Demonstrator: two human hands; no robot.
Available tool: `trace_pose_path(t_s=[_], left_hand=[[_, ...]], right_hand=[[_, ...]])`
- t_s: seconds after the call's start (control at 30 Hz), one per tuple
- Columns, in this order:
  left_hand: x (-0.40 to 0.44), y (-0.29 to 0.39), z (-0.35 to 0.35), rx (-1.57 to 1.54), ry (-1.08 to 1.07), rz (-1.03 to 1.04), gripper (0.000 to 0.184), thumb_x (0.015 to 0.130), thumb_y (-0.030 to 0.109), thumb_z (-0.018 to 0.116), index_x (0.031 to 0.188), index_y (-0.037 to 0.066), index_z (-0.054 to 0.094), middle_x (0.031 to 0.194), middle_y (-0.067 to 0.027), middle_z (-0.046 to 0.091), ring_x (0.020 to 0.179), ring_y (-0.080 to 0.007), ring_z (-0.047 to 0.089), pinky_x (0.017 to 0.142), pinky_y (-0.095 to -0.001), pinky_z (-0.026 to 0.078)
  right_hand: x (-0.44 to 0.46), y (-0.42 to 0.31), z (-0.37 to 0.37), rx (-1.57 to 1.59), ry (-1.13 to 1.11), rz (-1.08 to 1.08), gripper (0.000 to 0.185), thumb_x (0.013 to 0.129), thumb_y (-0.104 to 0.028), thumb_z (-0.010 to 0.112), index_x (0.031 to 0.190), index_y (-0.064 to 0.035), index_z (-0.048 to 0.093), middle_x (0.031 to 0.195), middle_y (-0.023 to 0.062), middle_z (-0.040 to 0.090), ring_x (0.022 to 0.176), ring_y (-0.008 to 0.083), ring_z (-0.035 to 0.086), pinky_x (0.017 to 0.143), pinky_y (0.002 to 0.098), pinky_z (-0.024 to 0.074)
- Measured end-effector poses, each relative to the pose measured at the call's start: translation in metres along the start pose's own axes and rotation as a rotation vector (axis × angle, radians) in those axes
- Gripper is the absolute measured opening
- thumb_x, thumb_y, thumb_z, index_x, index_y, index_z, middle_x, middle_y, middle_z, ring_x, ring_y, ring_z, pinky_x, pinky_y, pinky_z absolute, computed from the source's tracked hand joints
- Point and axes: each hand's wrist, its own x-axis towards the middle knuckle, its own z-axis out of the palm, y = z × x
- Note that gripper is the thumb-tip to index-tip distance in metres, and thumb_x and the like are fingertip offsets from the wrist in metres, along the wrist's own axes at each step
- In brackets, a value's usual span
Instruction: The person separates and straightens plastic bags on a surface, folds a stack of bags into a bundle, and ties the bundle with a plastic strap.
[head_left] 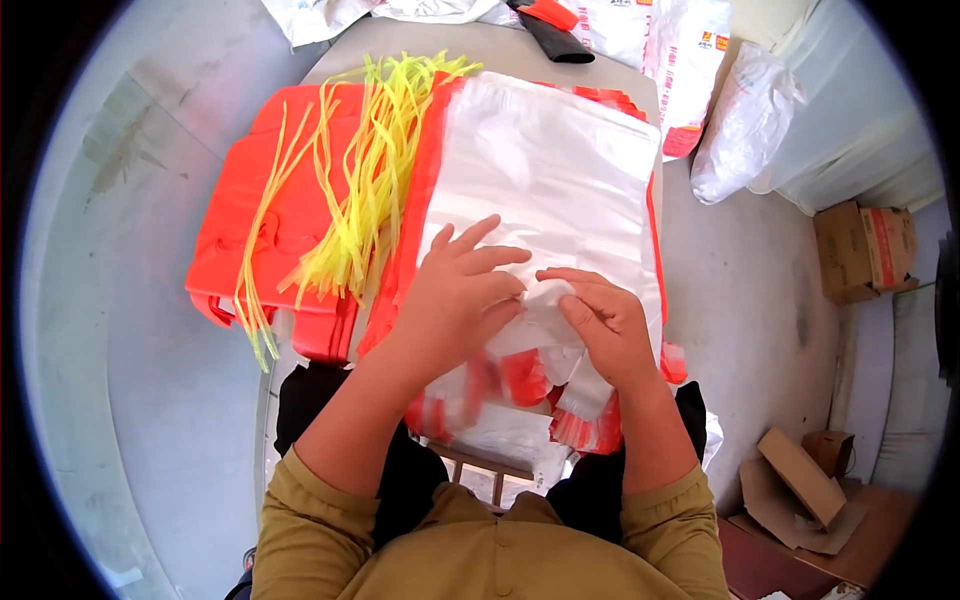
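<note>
A stack of clear plastic bags with red edges (545, 150) lies in front of me on the table. Over its near end, my right hand (612, 325) pinches the bunched top of a clear plastic bag (548, 305) between thumb and fingers. My left hand (462, 290) meets the same bag from the left, its thumb and forefinger closed at the bag's edge and the other fingers spread. Below the hands the bag's red-edged part (480, 385) is blurred. More red-edged plastic (585, 430) hangs at the table's near edge.
Left of the stack, yellow-green plastic strips (370, 190) lie across a red plastic stool (280, 170). White printed sacks (690, 60) and a dark object with red (555, 35) are at the back. Cardboard boxes (850, 250) and an open carton (800, 490) stand on the right.
</note>
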Motion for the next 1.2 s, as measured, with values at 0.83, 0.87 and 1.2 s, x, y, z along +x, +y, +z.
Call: trace_pose_path(t_s=[0.83,0.87,1.2], left_hand=[[0.001,-0.004,-0.015,-1.014,0.267,-0.568,0.063,0.103,0.01,0.062,0.16,0.01,0.036,0.127,-0.0112,0.067,0.116,-0.015,0.063,0.103,-0.033,0.048],[0.001,-0.002,-0.016,-1.056,0.241,-0.535,0.066,0.101,0.008,0.064,0.161,0.011,0.035,0.124,-0.0111,0.068,0.115,-0.0151,0.064,0.102,-0.033,0.049],[-0.028,-0.024,-0.05,-0.772,-0.252,-0.777,0.036,0.094,-0.003,0.063,0.129,0.004,0.066,0.109,-0.0014,0.068,0.102,-0.0087,0.066,0.086,-0.0255,0.054]], right_hand=[[-0.002,0.011,0.0,0.267,0.177,0.203,0.032,0.106,-0.02,0.063,0.128,0.0017,0.069,0.115,0.0044,0.074,0.102,0.0128,0.067,0.09,0.0296,0.0542],[-0.002,0.009,-0.001,0.31,0.182,0.239,0.03,0.105,-0.016,0.063,0.128,0.001,0.069,0.116,0.0043,0.074,0.105,0.0142,0.067,0.091,0.03,0.0539],[-0.006,-0.009,0.007,-0.864,-0.205,-0.557,0.041,0.072,0.001,0.072,0.112,-0.0092,0.074,0.136,0.0118,0.067,0.132,0.037,0.059,0.11,0.0482,0.0476]])
